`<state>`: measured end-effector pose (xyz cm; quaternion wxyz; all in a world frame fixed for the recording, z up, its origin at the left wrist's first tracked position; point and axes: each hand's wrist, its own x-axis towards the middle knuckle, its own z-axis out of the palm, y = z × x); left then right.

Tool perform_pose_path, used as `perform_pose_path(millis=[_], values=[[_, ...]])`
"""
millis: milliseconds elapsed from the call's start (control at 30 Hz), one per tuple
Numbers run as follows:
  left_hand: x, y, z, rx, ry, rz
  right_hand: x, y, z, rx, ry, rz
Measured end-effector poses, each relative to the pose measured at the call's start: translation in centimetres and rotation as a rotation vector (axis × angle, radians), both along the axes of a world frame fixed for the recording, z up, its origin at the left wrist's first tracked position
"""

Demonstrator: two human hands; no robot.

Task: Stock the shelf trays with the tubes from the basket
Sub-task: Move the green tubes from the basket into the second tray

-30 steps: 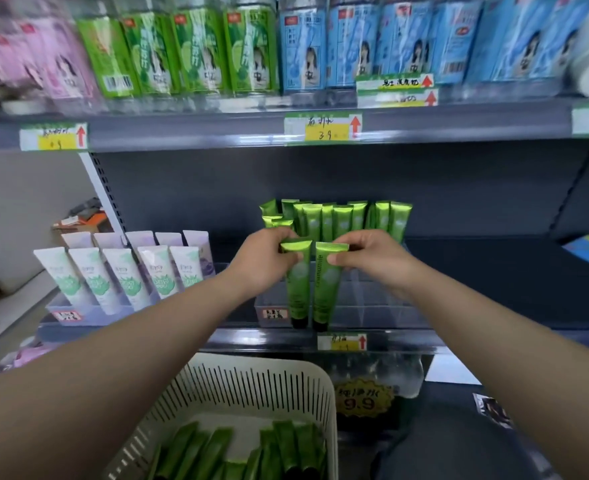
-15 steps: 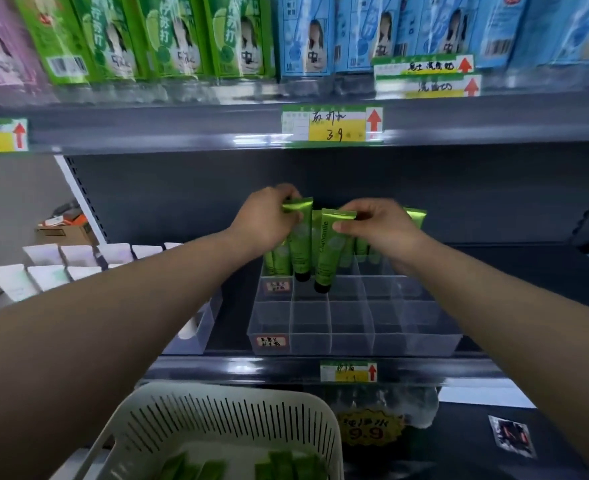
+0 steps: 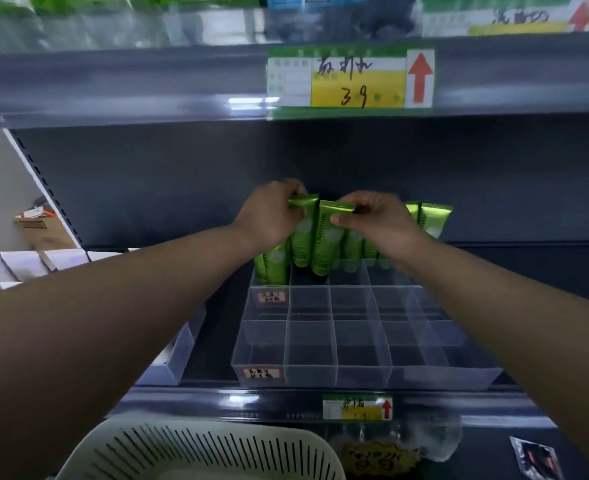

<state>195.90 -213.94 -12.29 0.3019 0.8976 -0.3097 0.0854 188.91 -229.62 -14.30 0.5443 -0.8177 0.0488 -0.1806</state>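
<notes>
The left tube (image 3: 302,237) and the right tube (image 3: 324,244), both green, stand upright side by side, caps down in the back row of the clear tray (image 3: 355,374). The left hand (image 3: 268,221) pinches the left tube's crimped top; the right hand (image 3: 379,220) pinches the right tube's. Beside them other green tubes (image 3: 432,220) stand in the tray's back row, and the white basket (image 3: 216,452) sits below the tray's front.

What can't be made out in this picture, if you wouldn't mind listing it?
- Basket contents: head view, cut off by the bottom edge.
- Top-shelf products: head view, blurred and cropped by the top edge.
- Back-row tubes: head view, partly hidden by the right hand.
- Tray labels: head view, too small to read.
</notes>
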Motion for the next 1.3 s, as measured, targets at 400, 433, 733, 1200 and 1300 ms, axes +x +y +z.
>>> perform_pose_path(millis=[400, 433, 733, 1200, 1300], values=[[1.5, -0.9, -3.3, 0.142, -0.014, 0.0, 2.3, 0.2, -3.2, -0.058, 0.044, 0.031], [1.6, -1.0, -3.5, 0.154, -0.015, -0.004, 2.3, 0.3, -3.4, -0.077, 0.051, 0.032], [1.8, -0.8, -4.2, 0.261, -0.058, -0.02, 2.5, 0.8, -3.9, -0.142, 0.071, 0.025], [0.1, 0.2, -1.9, 0.325, -0.131, -0.024, 1.5, 1.3, -2.4, -0.374, 0.063, -0.036], [-0.8, 0.9, -1.3, 0.371, -0.158, -0.022, 0.2, 1.8, -1.7, -0.558, 0.071, -0.019]])
